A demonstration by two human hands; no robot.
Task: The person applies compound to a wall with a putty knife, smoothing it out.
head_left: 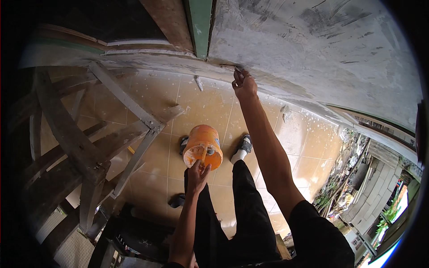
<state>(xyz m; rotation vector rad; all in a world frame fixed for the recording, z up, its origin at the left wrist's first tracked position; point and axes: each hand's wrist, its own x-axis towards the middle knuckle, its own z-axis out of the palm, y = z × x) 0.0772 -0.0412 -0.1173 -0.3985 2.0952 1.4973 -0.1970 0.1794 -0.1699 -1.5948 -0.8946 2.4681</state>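
Observation:
My left hand grips the handle of an orange plastic bucket that hangs in front of my legs, smeared with pale plaster. My right hand is stretched out to the grey plastered wall, fingers closed around a small flat tool pressed against the wall's lower part beside the green door frame. Most of the tool is hidden by the fingers. Below me are my black trousers and my feet in grey shoes on the tiled floor.
A wooden trestle scaffold splashed with plaster stands at the left. The yellow-orange tiled floor is speckled with white drops. Rubble and plants lie at the right beyond the floor's edge. A dark stool is at the lower left.

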